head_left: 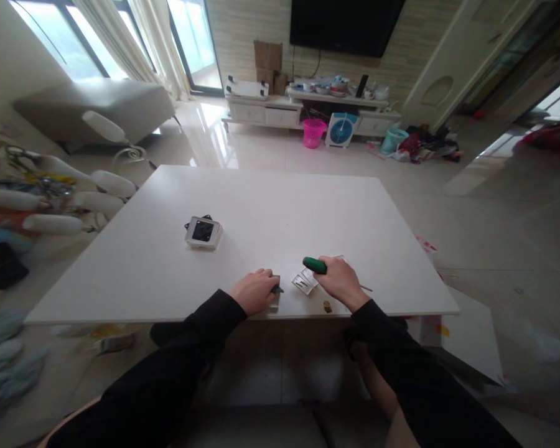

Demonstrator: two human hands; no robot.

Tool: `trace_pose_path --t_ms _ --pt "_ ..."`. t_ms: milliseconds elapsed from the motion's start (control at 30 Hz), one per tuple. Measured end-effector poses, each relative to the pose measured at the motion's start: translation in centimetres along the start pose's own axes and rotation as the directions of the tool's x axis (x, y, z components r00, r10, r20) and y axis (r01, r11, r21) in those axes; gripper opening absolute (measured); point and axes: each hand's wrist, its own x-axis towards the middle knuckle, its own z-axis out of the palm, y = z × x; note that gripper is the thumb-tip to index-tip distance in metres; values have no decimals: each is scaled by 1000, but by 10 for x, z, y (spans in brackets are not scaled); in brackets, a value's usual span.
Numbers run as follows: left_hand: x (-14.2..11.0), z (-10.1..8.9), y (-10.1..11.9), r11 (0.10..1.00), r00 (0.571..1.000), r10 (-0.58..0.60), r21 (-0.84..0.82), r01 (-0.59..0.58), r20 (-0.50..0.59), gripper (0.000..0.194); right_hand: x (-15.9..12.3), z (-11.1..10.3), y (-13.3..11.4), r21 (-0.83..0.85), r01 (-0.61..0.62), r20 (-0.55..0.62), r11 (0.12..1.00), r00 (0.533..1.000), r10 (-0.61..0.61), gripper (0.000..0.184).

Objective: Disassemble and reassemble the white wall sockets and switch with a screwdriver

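My right hand (340, 283) is closed round a screwdriver with a green handle (314, 266). Its thin metal shaft (366, 288) points out to the right, past the heel of the hand. Near the table's front edge, my left hand (256, 291) has its fingers curled over a small dark piece (278, 289). Under and beside those fingers lies a flat greyish piece (275, 303), mostly covered. Between both hands are small whitish pieces (304, 282) with dark marks, too small to name. A little yellow and blue figure (327, 307) lies close to the edge.
The white table (270, 211) spans the view before me. A pale box with a black square top (203, 232) stands left of centre. Chandelier-like white lamp arms (105, 182) jut beside the table's left edge. A pale board (471, 330) leans low on the right.
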Motion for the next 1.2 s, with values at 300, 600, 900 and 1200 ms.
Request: trace_pose_path --t_ms 300,600,900,1200 --pt "2 -25 -30 954 967 -136 -294 68 -216 34 -6 -11 -3 41 30 -51 999 998 -28 13" --pt "-3 -41 -43 820 828 -447 -526 228 -339 26 -8 -8 -4 29 42 -29 999 999 -41 13" --pt "-4 -36 -38 850 885 -374 -484 208 -277 21 -9 1 -7 -7 117 18 993 993 -117 15" --pt "1 -23 -32 918 934 -264 -359 166 -242 24 -17 9 -15 -23 242 71 970 968 -240 13"
